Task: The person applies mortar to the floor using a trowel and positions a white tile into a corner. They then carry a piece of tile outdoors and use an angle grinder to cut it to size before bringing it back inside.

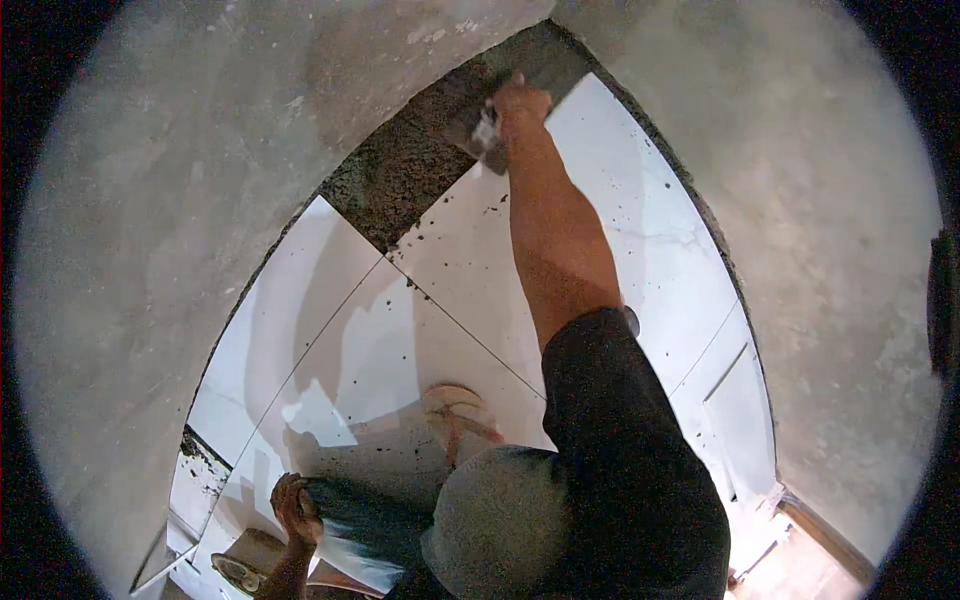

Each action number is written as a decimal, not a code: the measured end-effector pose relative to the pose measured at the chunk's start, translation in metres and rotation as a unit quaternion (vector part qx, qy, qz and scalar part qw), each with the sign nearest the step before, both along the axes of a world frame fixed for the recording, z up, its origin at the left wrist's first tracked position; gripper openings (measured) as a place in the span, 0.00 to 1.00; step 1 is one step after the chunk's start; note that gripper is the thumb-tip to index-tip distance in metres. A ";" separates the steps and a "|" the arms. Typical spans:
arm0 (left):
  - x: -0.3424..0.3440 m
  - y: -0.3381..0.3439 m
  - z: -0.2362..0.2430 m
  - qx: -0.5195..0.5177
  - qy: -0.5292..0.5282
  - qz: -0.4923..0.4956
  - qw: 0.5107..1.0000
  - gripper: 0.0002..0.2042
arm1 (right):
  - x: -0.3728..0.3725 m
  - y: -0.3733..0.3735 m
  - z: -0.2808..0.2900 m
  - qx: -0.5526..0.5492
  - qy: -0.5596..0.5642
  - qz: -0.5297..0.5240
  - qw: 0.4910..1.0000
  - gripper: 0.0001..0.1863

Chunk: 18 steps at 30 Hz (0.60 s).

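My right arm stretches far out over the floor, and my right hand (520, 105) grips a trowel (492, 150), partly blurred. Its blade is at the border between the dark, rough mortar bed (400, 165) and a white tile (465, 235). Around the hand, the mortar looks smoother toward the corner. At the lower left, my left hand (297, 508) is by my dark trouser leg (370, 515) with its fingers curled. Whether anything is inside those fingers is hidden.
Bare grey walls (160, 240) rise on both sides and meet at the far corner. Mortar crumbs (418, 237) lie scattered on the tiles. My sandalled foot (455, 408) rests on the tiles. Tile pieces (735, 415) lie at the right, and a bright light shines at the lower right.
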<state>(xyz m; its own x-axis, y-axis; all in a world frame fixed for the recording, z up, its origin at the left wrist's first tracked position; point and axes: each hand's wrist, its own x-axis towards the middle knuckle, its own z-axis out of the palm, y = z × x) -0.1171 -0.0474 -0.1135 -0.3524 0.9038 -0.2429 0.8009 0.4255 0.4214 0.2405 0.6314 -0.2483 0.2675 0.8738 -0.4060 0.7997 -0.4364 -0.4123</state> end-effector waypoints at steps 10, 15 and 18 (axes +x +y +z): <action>-0.011 0.012 -0.003 0.026 0.049 -0.125 0.991 0.14 | 0.094 -0.006 -0.057 0.039 0.122 -0.229 0.965 0.26; 0.000 0.011 -0.008 0.025 -0.056 0.017 0.998 0.15 | 0.022 -0.001 -0.003 0.246 -0.334 0.297 0.860 0.26; -0.001 0.021 -0.007 0.031 -0.032 -0.045 0.998 0.14 | 0.036 0.011 0.001 -0.013 0.170 -0.059 0.984 0.28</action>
<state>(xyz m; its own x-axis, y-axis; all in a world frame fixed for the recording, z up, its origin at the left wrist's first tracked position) -0.1178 -0.0265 -0.1207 -0.2537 0.9452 -0.2056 0.8051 0.3241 0.4968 0.2770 0.6421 -0.2473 0.2116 0.8328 -0.5116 0.5601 -0.5323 -0.6348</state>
